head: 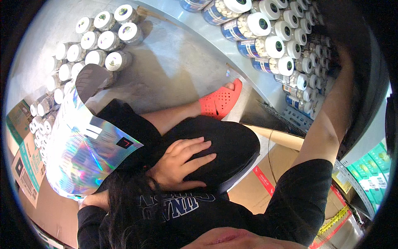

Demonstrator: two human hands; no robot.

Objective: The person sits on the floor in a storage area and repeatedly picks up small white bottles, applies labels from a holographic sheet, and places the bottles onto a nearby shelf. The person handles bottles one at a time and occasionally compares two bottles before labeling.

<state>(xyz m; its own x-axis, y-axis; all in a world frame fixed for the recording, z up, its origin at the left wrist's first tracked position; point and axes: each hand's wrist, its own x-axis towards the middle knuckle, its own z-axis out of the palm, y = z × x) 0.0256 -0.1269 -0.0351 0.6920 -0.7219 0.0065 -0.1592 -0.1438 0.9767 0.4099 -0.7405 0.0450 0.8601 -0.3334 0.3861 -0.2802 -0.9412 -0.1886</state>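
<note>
My left hand point(183, 165) lies palm down on my black-clothed thigh point(230, 146), fingers apart and holding nothing. My right arm reaches up along the picture's right side to the shelf; its hand is out of view. A curved, shiny holographic sheet or pouch point(90, 149) stands at my left, over part of my lap. Clear plastic jars with white lids and blue labels, holding white pieces, stand in rows on the metal shelf, one jar point(245, 26) near its edge. More white-lidded jars, one at the group's near side point(116, 60), stand on the floor at the upper left.
A red perforated clog point(219, 101) is on my foot near the grey metal shelf edge point(199, 31). Cardboard boxes with red tape point(264, 180) lie at the lower right. Printed cartons point(28, 168) stand at the far left. Green packages point(373, 168) sit at the right rim.
</note>
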